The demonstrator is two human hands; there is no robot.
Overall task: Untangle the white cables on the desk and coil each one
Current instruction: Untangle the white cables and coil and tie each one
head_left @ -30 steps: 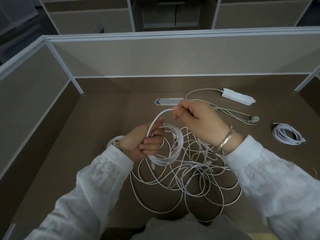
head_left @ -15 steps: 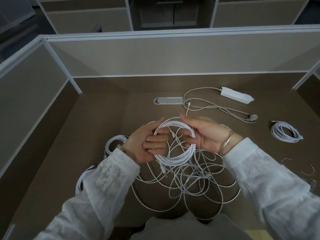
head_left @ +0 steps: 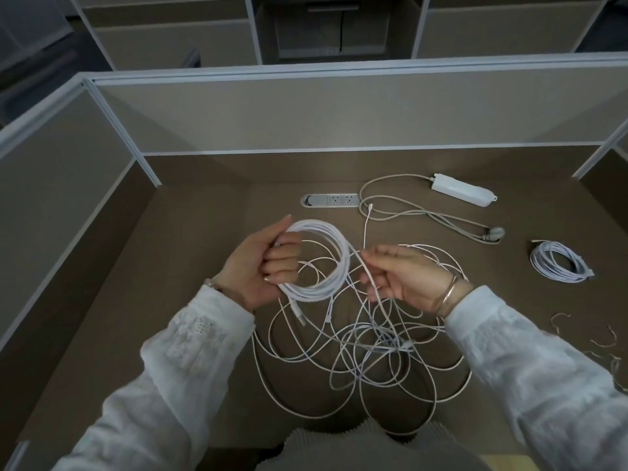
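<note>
My left hand point(head_left: 261, 266) grips a round coil of white cable point(head_left: 334, 260), held up above the brown desk point(head_left: 190, 334). From the coil a free strand runs right into my right hand point(head_left: 397, 278), whose fingers curl around it. Below both hands a tangle of thin white cables point(head_left: 370, 348) lies spread in loose loops on the desk. One loose end with a plug point(head_left: 369, 207) reaches up toward the sockets. A finished white coil point(head_left: 557, 263) lies at the right.
A white power strip point(head_left: 462, 192) with its grey cord point(head_left: 424, 215) lies at the back right. A socket panel point(head_left: 331, 200) is set into the desk. Partition walls point(head_left: 306, 117) enclose the desk. Small wire ties point(head_left: 601, 338) lie at the right edge.
My right hand has left the coil's right side and drawn back to the right, now holding the trailing strand. The coil stays in my left hand.
</note>
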